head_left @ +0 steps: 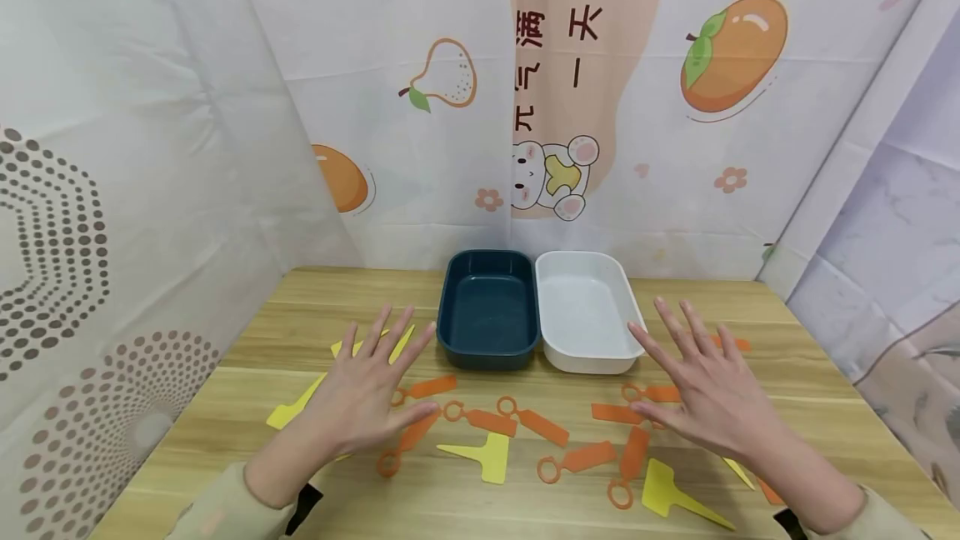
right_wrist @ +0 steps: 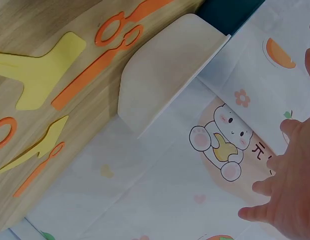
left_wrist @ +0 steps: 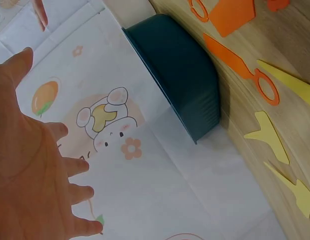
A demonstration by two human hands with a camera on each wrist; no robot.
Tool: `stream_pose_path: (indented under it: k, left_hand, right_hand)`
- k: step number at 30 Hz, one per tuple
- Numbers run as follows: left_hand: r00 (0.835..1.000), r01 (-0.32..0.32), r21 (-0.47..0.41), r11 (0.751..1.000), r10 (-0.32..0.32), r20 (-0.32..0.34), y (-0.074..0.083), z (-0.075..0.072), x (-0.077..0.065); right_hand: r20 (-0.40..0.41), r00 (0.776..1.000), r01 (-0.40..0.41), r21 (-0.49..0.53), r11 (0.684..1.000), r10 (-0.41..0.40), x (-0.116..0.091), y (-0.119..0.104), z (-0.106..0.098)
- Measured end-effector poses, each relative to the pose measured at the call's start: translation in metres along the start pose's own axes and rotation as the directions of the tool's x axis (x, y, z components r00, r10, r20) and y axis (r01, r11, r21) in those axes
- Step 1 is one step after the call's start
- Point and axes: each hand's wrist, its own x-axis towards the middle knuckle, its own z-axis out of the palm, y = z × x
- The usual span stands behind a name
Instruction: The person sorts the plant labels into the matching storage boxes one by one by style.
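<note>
Both hands hover palm-down over the table with fingers spread, holding nothing. My left hand (head_left: 360,394) is above the left side, over yellow T-shaped plant labels (head_left: 296,407) and near orange ring-ended tags (head_left: 433,387). On the right, my right hand (head_left: 712,394) hangs above more orange tags (head_left: 633,452) and partly hides some of them. A yellow T-shaped label (head_left: 487,457) lies between the hands, and another yellow label (head_left: 663,490) lies below the right hand. In the left wrist view, the left hand (left_wrist: 39,175) shows its palm; the right hand (right_wrist: 295,185) appears at the right wrist view's edge.
A dark teal tray (head_left: 489,361) and a white tray (head_left: 592,363) stand side by side at the back of the wooden table (head_left: 247,373). Printed white curtains (head_left: 420,190) hang behind and along the sides.
</note>
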Motion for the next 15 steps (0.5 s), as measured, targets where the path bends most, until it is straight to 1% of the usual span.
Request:
stream_pose_path:
  k: [6,12,15]
  left_hand:
    - [1.000,-0.016,-0.004,1.000,0.016,-0.004,-0.004,0.001,0.006]
    - [1.000,0.012,-0.052,0.999,-0.011,0.017,-0.014,0.005,0.017]
    - [1.000,0.014,-0.054,0.998,-0.013,0.008,-0.020,0.007,0.024]
  right_hand:
    - [0.000,1.000,-0.005,-0.004,1.000,0.005,0.001,0.002,0.002]
    - [0.004,1.000,-0.009,-0.018,1.000,0.009,0.004,0.010,0.007]
    - [0.018,1.000,-0.010,-0.019,1.000,0.011,0.006,0.014,0.009]
